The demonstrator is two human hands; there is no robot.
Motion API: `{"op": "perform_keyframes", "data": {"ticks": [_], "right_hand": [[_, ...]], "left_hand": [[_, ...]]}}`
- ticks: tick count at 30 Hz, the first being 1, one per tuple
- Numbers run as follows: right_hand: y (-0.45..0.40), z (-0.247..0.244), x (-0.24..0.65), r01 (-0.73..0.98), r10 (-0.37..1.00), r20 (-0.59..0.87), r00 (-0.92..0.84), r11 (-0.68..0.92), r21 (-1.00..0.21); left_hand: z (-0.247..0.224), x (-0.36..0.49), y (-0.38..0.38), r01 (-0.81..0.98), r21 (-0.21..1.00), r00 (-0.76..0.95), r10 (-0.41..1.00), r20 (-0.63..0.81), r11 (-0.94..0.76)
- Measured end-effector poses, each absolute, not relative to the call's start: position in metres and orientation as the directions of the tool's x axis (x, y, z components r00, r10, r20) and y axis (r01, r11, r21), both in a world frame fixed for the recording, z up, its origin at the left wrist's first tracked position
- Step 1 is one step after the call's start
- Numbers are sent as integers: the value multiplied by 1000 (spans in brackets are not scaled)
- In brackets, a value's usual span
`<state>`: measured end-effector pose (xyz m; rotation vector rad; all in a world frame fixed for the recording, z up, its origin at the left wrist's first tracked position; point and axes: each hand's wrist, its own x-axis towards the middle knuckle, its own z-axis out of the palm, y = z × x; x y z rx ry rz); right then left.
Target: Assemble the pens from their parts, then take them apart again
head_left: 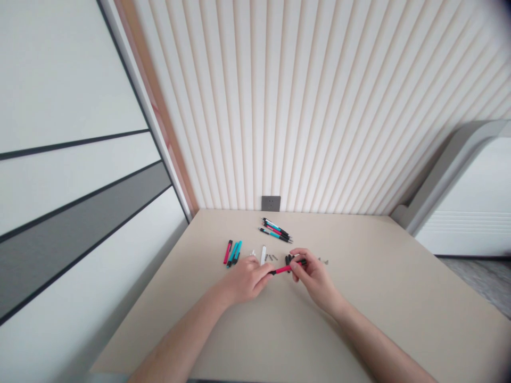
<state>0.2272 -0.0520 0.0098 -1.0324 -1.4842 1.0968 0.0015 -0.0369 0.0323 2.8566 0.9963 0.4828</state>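
A red and black pen (283,269) lies crosswise between my two hands, low over the table. My left hand (248,279) pinches its black end on the left. Thumb and fingers of my right hand (310,272) close round the other end. Just behind the pen are small black pen parts (288,259), partly covered by my right fingers. Several small springs (271,257) and white refill tubes (263,254) lie between the hands. Beyond my left hand rest a red pen barrel (227,252) and blue pen barrels (235,253). Small metal-looking bits (326,261) show past my right hand.
Several whole pens (275,230) lie in a loose group at the back of the beige table (287,330). Behind it rises a ribbed wall (279,106) with a dark socket (271,203). A white panelled cabinet (80,213) borders the left; a grey-white headboard-like piece (463,191) stands right.
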Motion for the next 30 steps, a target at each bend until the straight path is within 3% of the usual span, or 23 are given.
{"op": "perform_keyframes", "data": {"ticks": [5, 15, 24, 30], "right_hand": [[-52, 12, 235, 170, 920, 340, -197, 373, -912], [-43, 8, 250, 318, 945, 323, 53, 290, -903], [-50, 8, 241, 530, 935, 304, -183, 354, -771], [-50, 11, 244, 498, 934, 354, -57, 334, -800]], "left_hand": [[36, -5, -31, 576, 167, 747, 598, 291, -800], [33, -13, -24, 664, 119, 697, 669, 257, -738], [30, -17, -21, 674, 68, 704, 667, 242, -736], [30, -15, -22, 652, 110, 709, 655, 261, -750]]}}
